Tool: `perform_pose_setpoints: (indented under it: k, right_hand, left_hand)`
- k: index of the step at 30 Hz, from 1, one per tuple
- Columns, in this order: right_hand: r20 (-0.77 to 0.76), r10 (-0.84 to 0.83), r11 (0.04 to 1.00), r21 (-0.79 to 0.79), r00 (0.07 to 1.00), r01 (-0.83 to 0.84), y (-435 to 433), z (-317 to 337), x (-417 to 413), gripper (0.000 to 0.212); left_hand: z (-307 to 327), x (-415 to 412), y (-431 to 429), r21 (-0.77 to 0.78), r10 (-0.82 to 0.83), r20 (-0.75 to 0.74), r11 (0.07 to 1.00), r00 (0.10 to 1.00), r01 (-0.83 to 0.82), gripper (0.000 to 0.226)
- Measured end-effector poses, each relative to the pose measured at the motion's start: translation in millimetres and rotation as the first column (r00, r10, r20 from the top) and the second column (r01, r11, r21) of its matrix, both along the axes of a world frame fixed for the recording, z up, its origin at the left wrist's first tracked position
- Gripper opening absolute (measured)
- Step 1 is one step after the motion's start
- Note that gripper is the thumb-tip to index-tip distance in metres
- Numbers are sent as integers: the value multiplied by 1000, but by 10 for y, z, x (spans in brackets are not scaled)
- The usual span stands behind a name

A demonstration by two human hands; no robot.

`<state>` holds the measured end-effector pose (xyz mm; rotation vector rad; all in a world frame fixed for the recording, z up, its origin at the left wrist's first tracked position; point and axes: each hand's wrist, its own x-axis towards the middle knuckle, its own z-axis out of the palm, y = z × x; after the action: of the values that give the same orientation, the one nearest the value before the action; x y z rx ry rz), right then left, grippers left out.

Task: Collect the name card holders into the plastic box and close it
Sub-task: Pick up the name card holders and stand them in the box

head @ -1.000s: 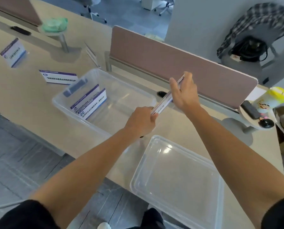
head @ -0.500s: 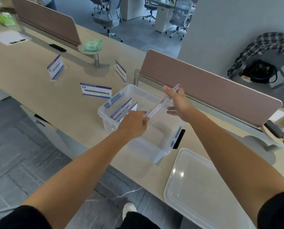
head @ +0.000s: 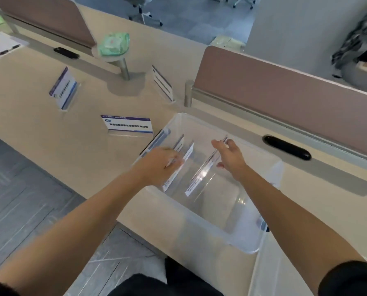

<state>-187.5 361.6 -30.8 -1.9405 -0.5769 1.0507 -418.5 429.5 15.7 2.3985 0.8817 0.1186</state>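
Observation:
The clear plastic box (head: 208, 223) stands open on the beige desk. Inside it a clear name card holder (head: 201, 174) stands on edge; my right hand (head: 230, 158), fingers spread, touches its far top end. My left hand (head: 159, 165) reaches into the box's left side, fingers curled against other card holders (head: 187, 154) standing there; whether it grips one is unclear. On the desk three more holders remain: one lying flat (head: 127, 124) just left of the box, one upright (head: 64, 90) further left, one (head: 163, 83) near the divider post. The lid (head: 266, 272) lies at the bottom right.
A brown desk divider (head: 285, 99) runs behind the box, with a black cable slot (head: 286, 147) in front of it. A green tissue pack (head: 114, 43) sits on a round stand at the back. The desk's front edge drops to grey floor on the left.
The holder I held above the box has gone down into it. My right hand has opened and my left hand has shifted to the box's left side. The view swung left.

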Motion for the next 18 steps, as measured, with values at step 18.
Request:
perform_pose_setpoints:
  k: [18]
  right_hand:
    - [-168, -158, 981, -137, 973, 136, 309, -820, -188, 49]
  left_hand:
    - [-800, -194, 826, 435, -80, -192, 887, 978, 158, 45]
